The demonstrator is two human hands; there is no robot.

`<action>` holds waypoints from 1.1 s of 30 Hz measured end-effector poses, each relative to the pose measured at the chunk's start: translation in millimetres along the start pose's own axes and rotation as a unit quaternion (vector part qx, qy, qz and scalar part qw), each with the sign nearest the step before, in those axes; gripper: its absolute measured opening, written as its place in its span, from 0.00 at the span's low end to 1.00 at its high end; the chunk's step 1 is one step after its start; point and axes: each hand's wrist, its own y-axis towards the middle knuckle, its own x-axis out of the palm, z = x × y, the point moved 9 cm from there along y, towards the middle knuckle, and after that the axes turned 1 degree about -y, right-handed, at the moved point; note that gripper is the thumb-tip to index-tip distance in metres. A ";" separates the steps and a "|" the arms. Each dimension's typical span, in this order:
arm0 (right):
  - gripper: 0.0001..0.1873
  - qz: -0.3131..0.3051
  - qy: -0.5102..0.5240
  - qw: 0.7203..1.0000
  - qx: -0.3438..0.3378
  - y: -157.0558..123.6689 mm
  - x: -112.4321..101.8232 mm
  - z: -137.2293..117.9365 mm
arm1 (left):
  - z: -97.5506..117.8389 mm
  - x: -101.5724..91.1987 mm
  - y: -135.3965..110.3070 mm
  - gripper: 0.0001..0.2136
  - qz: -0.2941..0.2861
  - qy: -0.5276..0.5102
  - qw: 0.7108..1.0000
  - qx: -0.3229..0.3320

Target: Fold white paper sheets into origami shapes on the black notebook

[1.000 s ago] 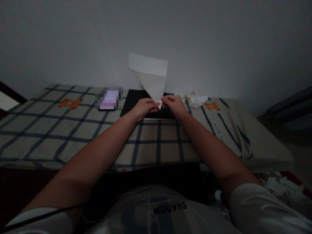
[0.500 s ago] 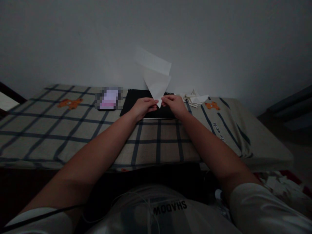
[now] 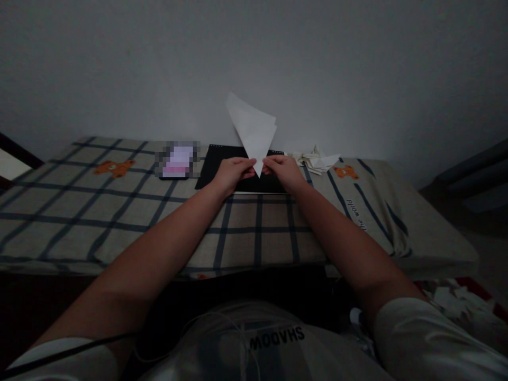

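A folded white sheet of paper (image 3: 254, 124) stands up between my hands, fanning out toward the wall and narrowing to a point nearest me. My left hand (image 3: 234, 172) pinches its left edge close to that point. On the opposite edge, my right hand (image 3: 286, 168) grips the paper between thumb and fingers. Beneath both hands lies a black notebook or pad (image 3: 214, 164) with a row of binding holes along its far edge. Just past my right hand sits a heap of folded white paper pieces (image 3: 315, 160).
A phone (image 3: 178, 161) with a lit, blurred screen lies left of the black pad. All of this rests on a checked cloth (image 3: 159, 203) with bear prints, against a grey wall (image 3: 357, 74). At lower right, a red container (image 3: 474, 288) holds white paper scraps.
The upper part of the paper has come down, its flap now lying closer to the rest of the sheet. Both hands keep their grip in nearly the same place.
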 end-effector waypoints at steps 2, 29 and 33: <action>0.12 -0.003 0.003 1.000 -0.009 0.1 -0.1 -1.3 | 1.2 2.0 0.1 0.11 -0.012 -0.020 1.000 0.007; 0.09 0.029 0.061 0.998 0.011 1.6 -5.4 5.6 | -1.0 -6.0 4.4 0.09 0.006 -0.056 0.998 -0.003; 0.09 0.042 0.065 0.997 0.017 4.1 -9.5 8.8 | -4.3 -5.6 4.9 0.08 0.010 -0.057 0.998 -0.017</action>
